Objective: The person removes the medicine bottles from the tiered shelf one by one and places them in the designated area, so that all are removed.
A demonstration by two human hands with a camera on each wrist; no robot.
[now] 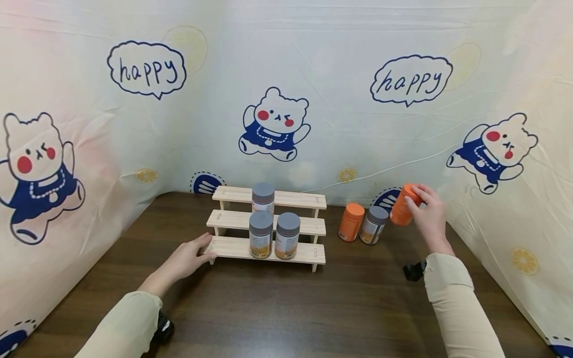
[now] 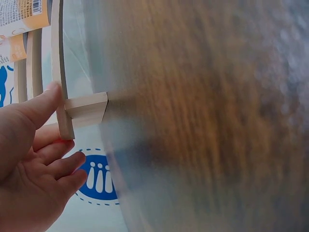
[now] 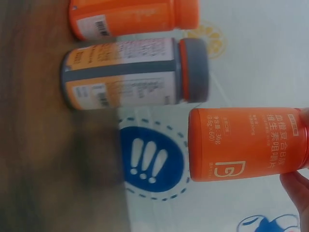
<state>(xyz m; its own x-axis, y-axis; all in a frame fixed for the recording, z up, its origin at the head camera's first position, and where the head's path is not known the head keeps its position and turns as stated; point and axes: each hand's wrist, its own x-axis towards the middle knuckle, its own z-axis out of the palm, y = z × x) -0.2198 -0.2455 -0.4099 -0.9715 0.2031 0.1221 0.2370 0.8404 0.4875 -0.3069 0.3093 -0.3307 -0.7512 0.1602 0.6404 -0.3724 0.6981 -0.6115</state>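
My right hand (image 1: 429, 215) grips an orange supplement bottle (image 1: 402, 205) by its cap end. In the right wrist view this orange bottle (image 3: 246, 145) is raised off the tabletop, its printed label facing the camera. At the left end of the lowest step, my left hand (image 1: 185, 258) pinches the three-step wooden stand (image 1: 233, 247); the thumb (image 2: 46, 104) lies over the board and the other fingers sit under or beyond it. Two grey-capped bottles (image 1: 261, 236) (image 1: 287, 236) stand on the lowest step, and another grey-capped bottle (image 1: 263, 196) stands higher up, partly hidden behind them.
Between the stand and my right hand, an orange bottle (image 1: 351, 222) and a grey-capped bottle (image 1: 373, 225) stand upright side by side on the dark wooden table (image 1: 277, 313). A patterned cloth (image 1: 286, 59) rises behind the table and along both sides.
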